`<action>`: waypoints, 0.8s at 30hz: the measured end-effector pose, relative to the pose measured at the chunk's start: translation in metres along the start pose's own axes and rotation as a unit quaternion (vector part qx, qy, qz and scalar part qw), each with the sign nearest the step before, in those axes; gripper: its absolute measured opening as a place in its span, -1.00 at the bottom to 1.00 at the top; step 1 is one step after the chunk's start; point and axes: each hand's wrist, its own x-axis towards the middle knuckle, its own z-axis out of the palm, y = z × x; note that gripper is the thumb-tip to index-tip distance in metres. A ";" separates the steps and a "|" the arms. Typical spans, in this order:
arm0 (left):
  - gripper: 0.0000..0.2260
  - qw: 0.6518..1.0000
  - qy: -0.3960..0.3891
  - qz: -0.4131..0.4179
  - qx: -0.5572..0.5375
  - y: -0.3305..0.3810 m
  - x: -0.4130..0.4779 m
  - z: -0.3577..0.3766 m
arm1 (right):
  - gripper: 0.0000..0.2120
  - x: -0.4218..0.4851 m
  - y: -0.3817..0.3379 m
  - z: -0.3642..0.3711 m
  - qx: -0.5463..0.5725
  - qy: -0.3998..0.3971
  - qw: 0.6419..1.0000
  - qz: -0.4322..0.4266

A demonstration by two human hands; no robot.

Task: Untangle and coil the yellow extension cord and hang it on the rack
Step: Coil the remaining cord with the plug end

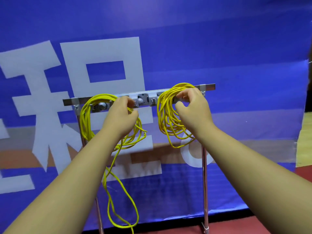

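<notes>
Two coils of yellow cord hang at the metal rack bar (208,86). The left coil (86,119) drapes over the bar's left part, and a long loose loop of it (123,196) trails down toward the floor. My left hand (122,114) pinches strands of this coil at the bar. The right coil (166,115) hangs near the bar's right end, with my right hand (190,107) closed on its top strands. Grey hooks and clips (142,99) sit on the bar between my hands.
The rack stands on two thin metal legs (205,183) in front of a blue banner (219,48) with large white characters. Red floor (236,225) shows at the bottom right, and a yellowish surface (303,141) lies beyond the banner's right edge.
</notes>
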 end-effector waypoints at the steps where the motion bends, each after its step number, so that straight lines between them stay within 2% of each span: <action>1: -0.84 1.000 -0.002 -0.028 -0.013 -0.009 -0.009 -0.007 | -0.88 -0.007 -0.007 0.008 0.002 -0.012 1.000 -0.009; 6: -0.90 0.990 -0.030 -0.135 0.011 -0.062 -0.052 -0.034 | -0.87 -0.041 -0.035 0.054 0.008 -0.129 0.992 0.002; 9: -0.93 0.980 -0.016 -0.199 0.010 -0.093 -0.075 -0.044 | -0.87 -0.054 -0.039 0.082 -0.017 -0.204 0.977 0.051; 11: -0.95 0.970 -0.009 -0.244 0.004 -0.112 -0.086 -0.046 | -0.78 -0.060 -0.039 0.098 -0.035 -0.238 0.967 0.081; 13: -0.73 0.958 0.004 -0.287 0.015 -0.129 -0.087 -0.046 | -0.67 -0.062 -0.038 0.110 -0.056 -0.264 0.958 0.093; 16: -0.18 0.933 0.004 -0.359 0.007 -0.144 -0.077 -0.050 | -0.55 -0.053 -0.042 0.124 -0.085 -0.266 0.956 0.096; 17: -0.08 0.931 -0.006 -0.366 -0.010 -0.146 -0.072 -0.053 | -0.56 -0.048 -0.044 0.129 -0.095 -0.254 0.958 0.088; 19: 0.02 0.933 -0.026 -0.356 -0.054 -0.149 -0.060 -0.053 | -0.58 -0.036 -0.053 0.138 -0.127 -0.217 0.967 0.049; 22: 0.11 0.931 -0.029 -0.339 -0.135 -0.152 -0.040 -0.049 | -0.49 -0.014 -0.066 0.151 -0.197 -0.162 0.967 -0.022; 24: 0.06 0.914 -0.001 -0.358 -0.194 -0.159 -0.028 -0.046 | -0.43 -0.001 -0.071 0.158 -0.240 -0.138 0.960 -0.051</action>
